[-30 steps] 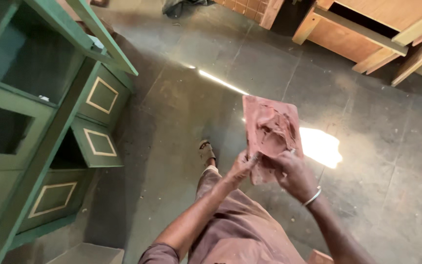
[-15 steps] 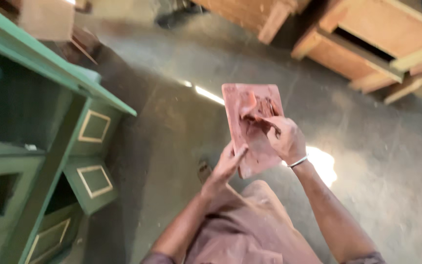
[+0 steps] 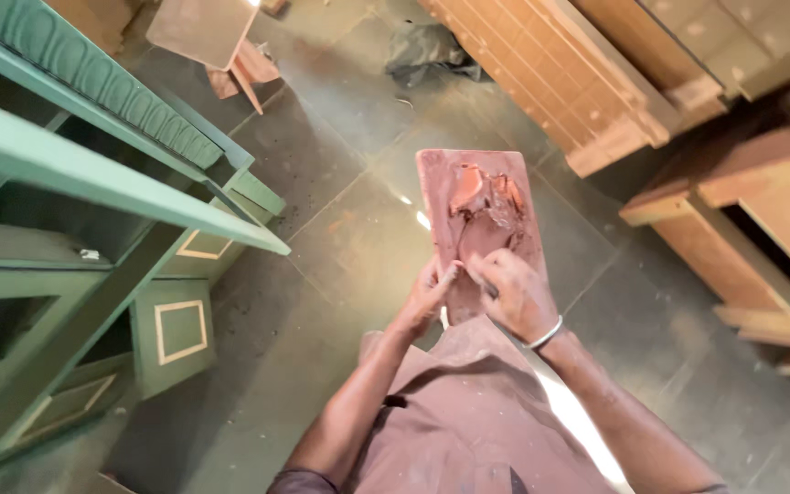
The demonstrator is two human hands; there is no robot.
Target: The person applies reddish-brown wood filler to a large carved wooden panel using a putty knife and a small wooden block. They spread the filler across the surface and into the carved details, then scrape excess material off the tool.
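Note:
A flat rectangular board (image 3: 468,183) smeared with reddish-brown putty is held out in front of me over the floor. My left hand (image 3: 424,297) grips its lower left edge from beneath. My right hand (image 3: 512,291), with a metal bangle at the wrist, presses a small tool, mostly hidden by the fingers, against the lower part of the board. A thick lump of putty (image 3: 485,199) sits on the board's upper half.
A green painted cabinet (image 3: 93,238) with framed panels stands at the left. Unpainted wooden furniture (image 3: 596,82) lies at the top right and another wooden piece (image 3: 761,229) at the right. The floor is grey stone tiles (image 3: 322,210) with a crumpled dark cloth (image 3: 427,50).
The view has swung so the green cabinet looms closer at left. The board stays in my left hand while my right hand has slid down from the putty lump to the board's lower part.

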